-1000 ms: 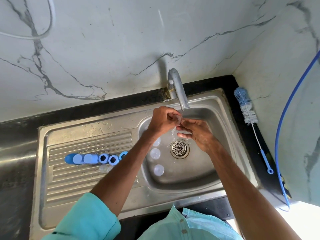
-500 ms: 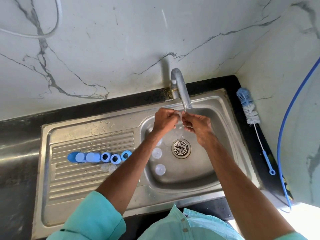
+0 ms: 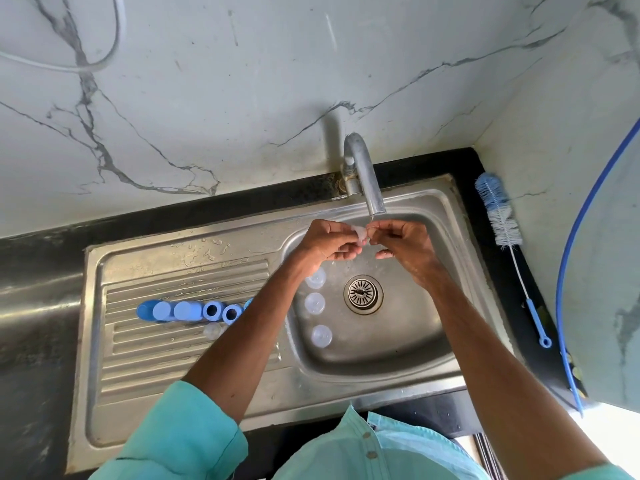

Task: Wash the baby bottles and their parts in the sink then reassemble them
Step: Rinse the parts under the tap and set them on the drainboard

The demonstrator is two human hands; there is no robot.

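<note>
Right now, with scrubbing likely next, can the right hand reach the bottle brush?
Probably yes: the bottle brush lies uncovered on the counter on that side, but the right hand must first release the clear part.

Small clear part (image 3: 361, 234) between hands (image 3: 329, 242), under tap (image 3: 367, 183)

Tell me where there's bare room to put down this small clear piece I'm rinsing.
Bare: the ribbed steel draining board nearer you than the row of blue plastic caps and rings, and the basin floor right of the round drain strainer. Crowded: the basin's left side, with three clear round lids.
</note>
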